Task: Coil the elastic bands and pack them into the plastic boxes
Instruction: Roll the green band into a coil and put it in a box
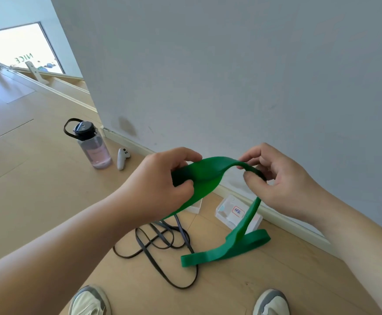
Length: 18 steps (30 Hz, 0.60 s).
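1. a left shoe (90,301) and a right shoe (271,302), both pale with grey toe caps, stand on the wood floor (37,201) at the bottom edge.
2. between and just ahead of them a thin black band (158,242) lies on the floor in loose, tangled loops.
3. the wide green band (208,173) is partly lifted. its lower end lies folded flat on the floor right of the black band and crosses over one of its loops. from there a strand rises to the right grip.
4. the left grip (158,178) pinches the broad part of the green band, with the fingers curled over the top and the thumb on the near side. the right grip (285,183) pinches a narrower, edge-on part between thumb and fingertips. the band arches up between the two grips, above the floor.
5. behind the rising strand a clear box (235,212) lies on the floor near the baseboard (287,221). it bears a white label with a red border and handwriting. just left of it a corner of a second box (195,206), white, shows below the band; the rest is hidden.
6. farther left a white controller (123,158) lies on the floor just beside an upright bottle (92,146), clear and pink-tinted, with a black lid and strap.
7. a pale wall (230,76) fills the back. far left, a bright window (21,48) shows mirrored letters "nice".
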Available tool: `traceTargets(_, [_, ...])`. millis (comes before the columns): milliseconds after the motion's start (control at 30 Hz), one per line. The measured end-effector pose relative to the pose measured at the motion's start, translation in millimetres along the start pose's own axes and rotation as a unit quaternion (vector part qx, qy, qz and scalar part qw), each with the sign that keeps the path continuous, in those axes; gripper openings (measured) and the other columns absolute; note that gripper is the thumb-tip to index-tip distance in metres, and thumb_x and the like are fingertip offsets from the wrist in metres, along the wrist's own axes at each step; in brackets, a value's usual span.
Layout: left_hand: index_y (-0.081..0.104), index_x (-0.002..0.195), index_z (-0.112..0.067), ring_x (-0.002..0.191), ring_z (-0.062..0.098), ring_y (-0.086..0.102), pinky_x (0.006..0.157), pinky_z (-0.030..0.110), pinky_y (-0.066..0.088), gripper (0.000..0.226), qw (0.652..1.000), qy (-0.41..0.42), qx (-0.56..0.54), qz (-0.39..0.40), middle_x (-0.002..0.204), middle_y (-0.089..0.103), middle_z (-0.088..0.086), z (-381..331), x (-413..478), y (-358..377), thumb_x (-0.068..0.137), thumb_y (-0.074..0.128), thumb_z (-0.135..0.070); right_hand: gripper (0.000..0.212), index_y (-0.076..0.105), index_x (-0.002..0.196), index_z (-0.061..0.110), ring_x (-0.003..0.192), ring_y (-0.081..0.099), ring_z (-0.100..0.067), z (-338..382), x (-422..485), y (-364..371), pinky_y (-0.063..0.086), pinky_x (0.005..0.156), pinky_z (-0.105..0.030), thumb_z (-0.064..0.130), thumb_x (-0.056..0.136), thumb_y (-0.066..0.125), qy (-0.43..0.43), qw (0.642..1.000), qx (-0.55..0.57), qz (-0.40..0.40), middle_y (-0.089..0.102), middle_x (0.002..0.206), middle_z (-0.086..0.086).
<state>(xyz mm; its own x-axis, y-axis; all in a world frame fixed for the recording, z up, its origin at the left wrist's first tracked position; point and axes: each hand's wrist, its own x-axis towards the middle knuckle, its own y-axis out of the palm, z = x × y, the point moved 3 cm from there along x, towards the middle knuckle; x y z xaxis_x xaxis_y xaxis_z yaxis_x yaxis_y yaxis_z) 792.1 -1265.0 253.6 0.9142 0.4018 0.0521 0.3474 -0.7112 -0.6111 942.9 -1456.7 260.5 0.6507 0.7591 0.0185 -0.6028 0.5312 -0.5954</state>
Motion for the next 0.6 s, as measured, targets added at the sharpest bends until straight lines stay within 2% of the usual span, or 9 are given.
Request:
traceTargets(100, [0.066, 0.126, -0.036, 0.089, 0.008, 0.075, 0.081, 0.033, 0.063, 0.046, 0.999, -0.008, -0.033, -0.01, 0.097, 0.077, -0.011, 0, 2, -2, 0.09, 0.065, -0.008, 0.03, 0.059, 0.103, 0.041, 0.07, 0.06, -0.013, 3, -1, 4, 0.052, 0.071, -0.022, 0.031, 0.085, 0.08, -0.014, 0.999, -0.022, -0.026, 0.064, 0.081, 0.017])
traceTargets(167, [0.067, 0.125, -0.037, 0.089, 0.009, 0.075, 0.081, 0.034, 0.063, 0.046, 0.999, -0.005, -0.041, -0.001, 0.097, 0.078, -0.01, 0, 2, -1, 0.09, 0.066, -0.008, 0.039, 0.063, 0.107, 0.042, 0.069, 0.059, -0.005, 9, -1, 6, 0.047, 0.067, -0.013, 0.031, 0.078, 0.086, -0.06, 0.996, -0.033, -0.06, 0.065, 0.085, 0.026])
traceTargets(200, [0.067, 0.125, -0.037, 0.089, 0.011, 0.075, 0.082, 0.036, 0.063, 0.046, 0.999, -0.001, -0.043, 0.006, 0.097, 0.077, -0.01, 0, 1, 1, 0.09, 0.066, -0.008, 0.04, 0.066, 0.11, 0.041, 0.072, 0.06, -0.003, 12, 0, 8, 0.047, 0.068, -0.011, 0.029, 0.078, 0.086, -0.095, 0.992, -0.04, -0.074, 0.068, 0.092, 0.024])
traceTargets(233, [0.066, 0.125, -0.038, 0.089, 0.013, 0.075, 0.082, 0.038, 0.063, 0.046, 0.999, 0.002, -0.045, 0.011, 0.097, 0.077, -0.01, 0, 1, 2, 0.09, 0.066, -0.008, 0.036, 0.07, 0.111, 0.035, 0.077, 0.063, -0.002, 14, 1, 10, 0.048, 0.071, -0.013, 0.027, 0.08, 0.085, -0.131, 0.987, -0.048, -0.082, 0.07, 0.096, 0.018])
traceTargets(300, [0.064, 0.127, -0.039, 0.091, 0.012, 0.075, 0.085, 0.039, 0.063, 0.047, 0.999, 0.002, -0.042, 0.016, 0.099, 0.076, -0.01, 5, 2, 4, 0.09, 0.067, -0.01, 0.024, 0.078, 0.106, 0.023, 0.086, 0.07, -0.008, 13, 4, 14, 0.055, 0.076, -0.025, 0.026, 0.083, 0.081, -0.168, 0.981, -0.054, -0.083, 0.074, 0.095, 0.011])
traceTargets(367, [0.062, 0.131, -0.038, 0.098, 0.006, 0.073, 0.093, 0.035, 0.061, 0.047, 0.999, -0.004, -0.021, 0.028, 0.105, 0.076, -0.014, 13, 3, 3, 0.091, 0.071, -0.016, 0.019, 0.08, 0.101, 0.023, 0.082, 0.07, -0.011, 6, 8, 11, 0.056, 0.074, -0.028, 0.029, 0.083, 0.08, -0.143, 0.985, -0.043, -0.093, 0.076, 0.089, 0.011])
traceTargets(433, [0.064, 0.128, -0.037, 0.1, -0.002, 0.07, 0.096, 0.03, 0.059, 0.043, 0.999, -0.019, 0.008, 0.04, 0.107, 0.074, -0.018, 24, 3, 0, 0.09, 0.074, -0.019, 0.013, 0.08, 0.097, 0.027, 0.073, 0.065, -0.01, -3, 11, 3, 0.052, 0.069, -0.022, 0.027, 0.084, 0.081, -0.101, 0.989, -0.028, -0.109, 0.075, 0.084, 0.012])
traceTargets(533, [0.071, 0.111, -0.036, 0.088, -0.008, 0.068, 0.085, 0.024, 0.06, 0.025, 0.995, -0.077, 0.042, 0.042, 0.097, 0.074, -0.017, 39, 3, -7, 0.092, 0.072, -0.02, 0.012, 0.079, 0.094, 0.029, 0.069, 0.061, -0.002, -15, 13, -11, 0.046, 0.068, -0.01, 0.023, 0.085, 0.082, -0.05, 0.988, -0.004, -0.149, 0.074, 0.084, 0.018])
traceTargets(600, [0.073, 0.104, -0.033, 0.077, 0.0, 0.072, 0.077, 0.027, 0.062, 0.012, 0.991, -0.129, 0.002, 0.039, 0.087, 0.077, -0.01, 45, 1, -6, 0.093, 0.072, -0.029, 0.009, 0.077, 0.091, 0.031, 0.062, 0.055, -0.001, -19, 11, -14, 0.044, 0.063, -0.009, 0.026, 0.085, 0.081, -0.027, 0.987, 0.009, -0.155, 0.072, 0.078, 0.011])
